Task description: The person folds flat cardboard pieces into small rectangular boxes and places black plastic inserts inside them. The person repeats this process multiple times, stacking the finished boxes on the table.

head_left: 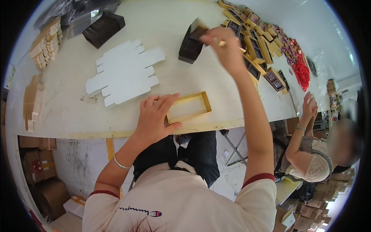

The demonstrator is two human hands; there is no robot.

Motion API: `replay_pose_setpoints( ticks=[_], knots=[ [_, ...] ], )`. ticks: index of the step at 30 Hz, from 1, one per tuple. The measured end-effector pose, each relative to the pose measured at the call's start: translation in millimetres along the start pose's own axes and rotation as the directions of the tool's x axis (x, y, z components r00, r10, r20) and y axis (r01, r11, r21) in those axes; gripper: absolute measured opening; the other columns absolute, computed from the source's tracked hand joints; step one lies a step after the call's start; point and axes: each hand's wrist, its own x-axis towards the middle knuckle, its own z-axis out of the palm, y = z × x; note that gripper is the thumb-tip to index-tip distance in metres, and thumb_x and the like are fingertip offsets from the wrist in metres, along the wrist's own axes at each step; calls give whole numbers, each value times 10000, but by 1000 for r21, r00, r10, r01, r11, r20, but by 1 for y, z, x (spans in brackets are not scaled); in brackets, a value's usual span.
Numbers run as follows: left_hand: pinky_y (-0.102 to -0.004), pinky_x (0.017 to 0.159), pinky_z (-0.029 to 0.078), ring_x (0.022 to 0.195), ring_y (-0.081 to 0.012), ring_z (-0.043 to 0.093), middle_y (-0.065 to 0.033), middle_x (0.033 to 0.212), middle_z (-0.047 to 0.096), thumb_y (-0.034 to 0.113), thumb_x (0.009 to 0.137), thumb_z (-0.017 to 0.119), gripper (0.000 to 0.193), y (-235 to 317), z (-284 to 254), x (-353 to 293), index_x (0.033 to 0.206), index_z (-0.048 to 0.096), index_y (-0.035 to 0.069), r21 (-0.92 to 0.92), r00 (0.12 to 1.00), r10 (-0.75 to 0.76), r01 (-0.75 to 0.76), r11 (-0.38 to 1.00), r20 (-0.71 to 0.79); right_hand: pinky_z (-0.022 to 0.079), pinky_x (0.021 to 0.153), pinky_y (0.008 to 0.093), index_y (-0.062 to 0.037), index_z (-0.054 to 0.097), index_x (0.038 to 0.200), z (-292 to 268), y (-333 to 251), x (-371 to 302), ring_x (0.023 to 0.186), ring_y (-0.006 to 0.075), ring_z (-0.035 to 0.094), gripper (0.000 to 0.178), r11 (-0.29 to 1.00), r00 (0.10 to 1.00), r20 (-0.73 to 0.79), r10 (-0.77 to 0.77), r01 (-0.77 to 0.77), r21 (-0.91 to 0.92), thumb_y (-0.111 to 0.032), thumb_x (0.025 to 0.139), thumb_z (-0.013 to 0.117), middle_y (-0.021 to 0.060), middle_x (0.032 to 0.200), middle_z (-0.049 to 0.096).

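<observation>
My left hand (154,116) grips the left end of a shallow gold cardboard box (206,102) near the table's front edge, thumb in front and fingers along the back. The box is open at the top, and its pale bottom shows. Farther off, my right hand (224,45), smeared by motion, pinches a black plastic insert tray (198,28) at the upper end of a nested stack of black trays (190,47). I cannot tell whether that tray is fully apart from the stack. White flat cardboard blanks (125,73) lie to the left of the box.
Gold boxes with black trays (254,49) crowd the far right, beside small purple packets (288,46) and red ones (301,71). More black trays (103,29) lie far left, near stacked folded card pieces (48,44). A co-worker (309,154) sits at the right.
</observation>
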Motion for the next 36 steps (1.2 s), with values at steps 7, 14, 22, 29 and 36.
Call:
replay_pose_setpoints(
  ticks=[7, 14, 22, 29, 36],
  knots=[
    [-433, 990, 388, 1149, -347, 490, -126, 1282, 530, 239, 678, 813, 885, 1, -9, 4, 1437, 370, 134, -222, 991, -53, 79, 972, 122, 475, 825, 308, -16, 595, 1042, -92, -79, -96, 891, 144, 592, 277, 194, 682, 352, 641, -588, 785, -256, 913, 643, 61, 972, 638],
    [-392, 974, 417, 1155, -320, 496, -114, 1274, 519, 123, 685, 798, 830, -1, -19, 19, 1413, 401, 132, -218, 957, -4, 70, 974, 289, 574, 733, 298, -19, 585, 899, -53, -100, -161, 721, 125, 635, 173, -107, 365, 484, 796, -701, 705, -170, 976, 549, 63, 843, 653],
    [-370, 908, 456, 1082, -283, 536, -79, 1228, 509, 85, 705, 770, 634, -6, -36, 36, 1285, 512, 106, -200, 912, 24, 65, 978, 410, 575, 772, 328, -3, 541, 1104, -56, -108, -160, 924, 164, 629, 196, -212, 330, 588, 738, -714, 667, -128, 955, 568, 118, 1100, 596],
    [-352, 863, 471, 1042, -266, 559, -60, 1211, 511, 84, 713, 765, 641, -7, -34, 36, 1299, 508, 124, -233, 914, 4, 99, 968, 405, 502, 830, 346, -114, 526, 1329, -71, -121, -137, 981, 292, 567, 672, 971, 842, 486, 235, -226, -77, 35, 704, 724, 190, 1379, 379],
    [-348, 860, 473, 1009, -267, 562, -48, 1208, 512, 59, 709, 754, 671, -11, -33, 39, 1325, 502, 140, -276, 889, 91, 42, 960, 450, 492, 856, 420, -101, 629, 1185, -76, -103, -116, 953, 317, 566, 505, 955, 887, 462, 6, 131, -264, -101, 695, 753, 181, 1179, 525]
  ],
)
